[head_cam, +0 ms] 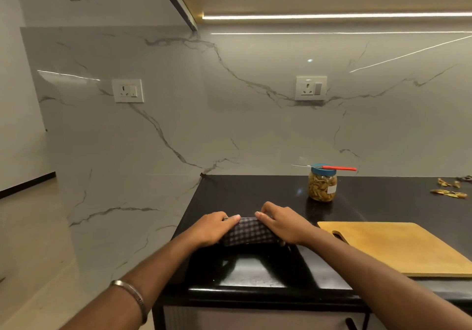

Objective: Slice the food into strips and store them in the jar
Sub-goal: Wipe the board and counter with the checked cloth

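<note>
Warm, dim kitchen light, sharp at your centre.
Your LED strip (332, 17) glares off the marble backsplash (229, 100); edges bow from wide-angle distortion.

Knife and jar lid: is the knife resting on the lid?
Touching. The head view shows the red-handled knife lying flat across the jar's blue lid, with blade and handle overhanging either side.

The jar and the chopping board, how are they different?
The jar stands upright at the back of the black counter; the chopping board lies flat nearer the front. The jar is see-through, full of strips, with a blue lid; the chopping board is plain yellow-brown and bare. A red-handled knife rests on the jar; nothing rests on the board. Both sit on the counter, untouched by either hand.
</note>
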